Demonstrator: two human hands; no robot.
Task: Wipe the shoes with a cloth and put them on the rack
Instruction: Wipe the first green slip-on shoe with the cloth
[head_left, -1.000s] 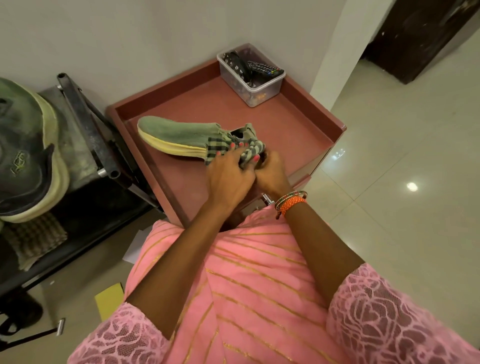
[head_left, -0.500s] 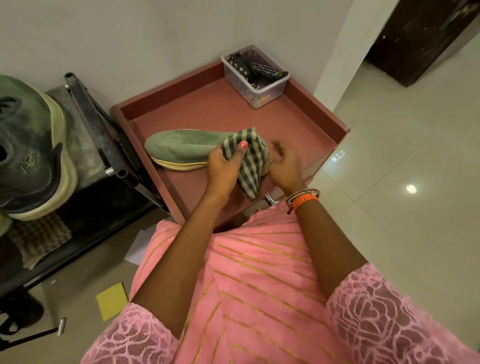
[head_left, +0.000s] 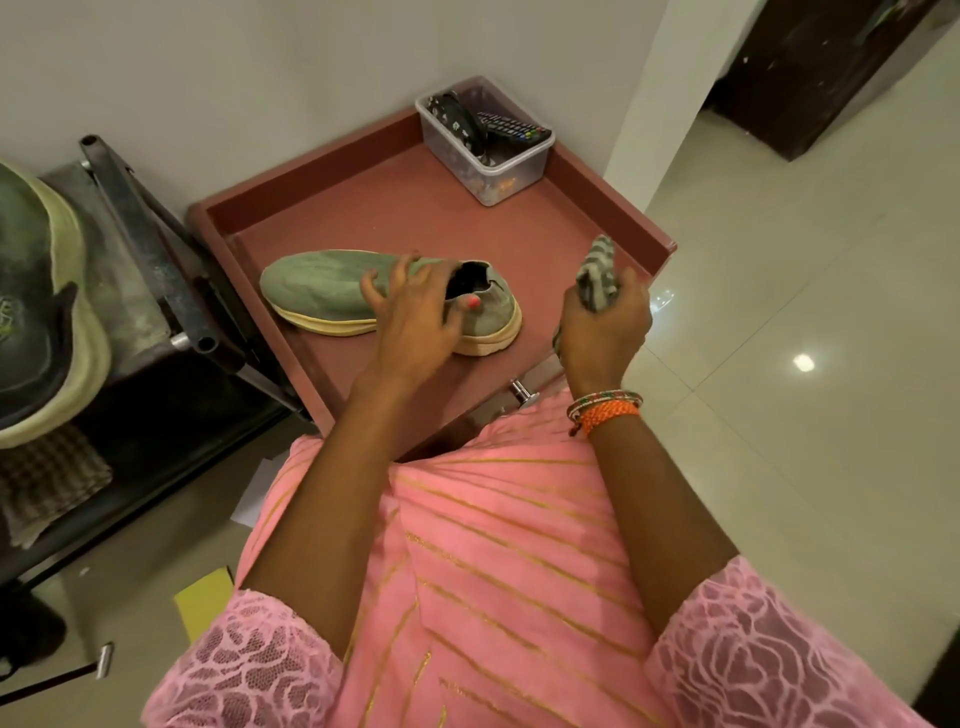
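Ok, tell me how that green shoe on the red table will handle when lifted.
The green shoe probably flexes: its upper looks soft, cloth-like. Its flat, wide sole suggests it won't roll or tip. The left hand spans it easily, so likely light.

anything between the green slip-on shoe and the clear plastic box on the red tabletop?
Nothing. In the head view the stretch of red tabletop between the green slip-on shoe and the clear plastic box of remote controls is bare.
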